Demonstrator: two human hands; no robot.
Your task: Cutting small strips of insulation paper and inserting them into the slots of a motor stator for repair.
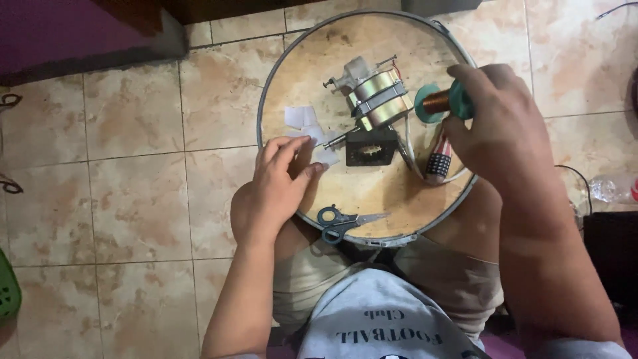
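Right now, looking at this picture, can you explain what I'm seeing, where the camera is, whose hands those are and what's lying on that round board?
There is one picture, taken by a camera worn on a person's head, looking straight down. The person sits on a tiled floor with a round wooden board resting on their knees.

The two bare hands are that person's own. The left hand rests at the board's left edge, its fingertips on small pieces of white paper. The right hand holds a teal spool wound with copper wire.

On the board lie a small electric motor with a metal body and white plastic end, a black square part with a toothed hole, a dotted cylinder partly under the right hand, and scissors with blue-grey handles near the front edge.
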